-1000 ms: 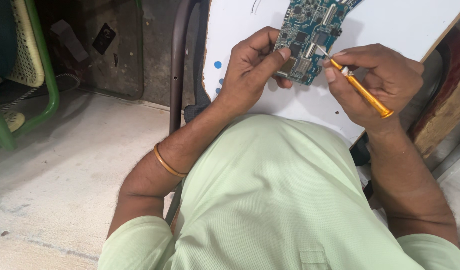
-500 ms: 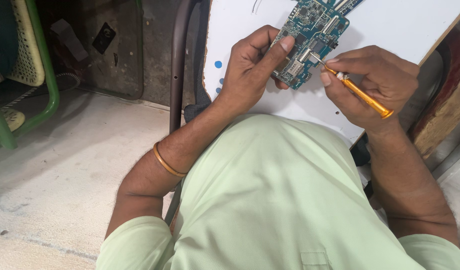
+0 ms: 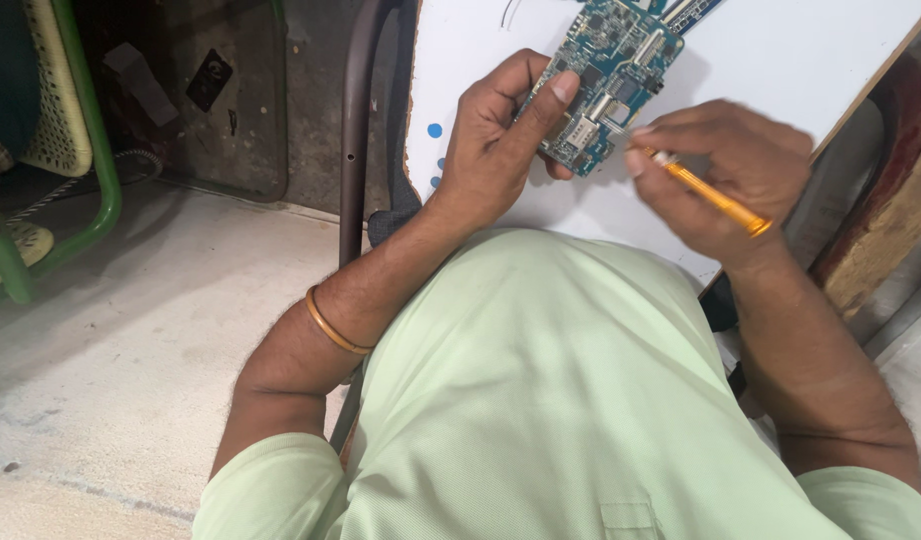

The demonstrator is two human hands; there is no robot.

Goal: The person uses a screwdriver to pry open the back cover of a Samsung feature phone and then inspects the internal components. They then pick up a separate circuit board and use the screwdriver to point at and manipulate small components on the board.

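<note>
My left hand [image 3: 501,140] grips a blue-green circuit board [image 3: 613,80] by its left edge and holds it tilted above a white board [image 3: 781,80]. My right hand [image 3: 726,170] pinches a thin orange-handled tool [image 3: 709,192], whose metal tip touches the lower right edge of the circuit board. The tool's handle sticks out to the right past my fingers. A thin metal bangle [image 3: 333,325] sits on my left forearm. The upper end of the circuit board runs off the top of the view.
A dark metal chair frame [image 3: 353,130] rises left of the white board. A green metal frame with yellow mesh [image 3: 76,130] stands at the far left. Bare concrete floor [image 3: 131,360] spreads below, and reddish wood [image 3: 896,200] sits at the right edge.
The circuit board has shifted slightly up and right in my left hand. My right hand moved the tool tip along the board's lower edge and is blurred with motion.
</note>
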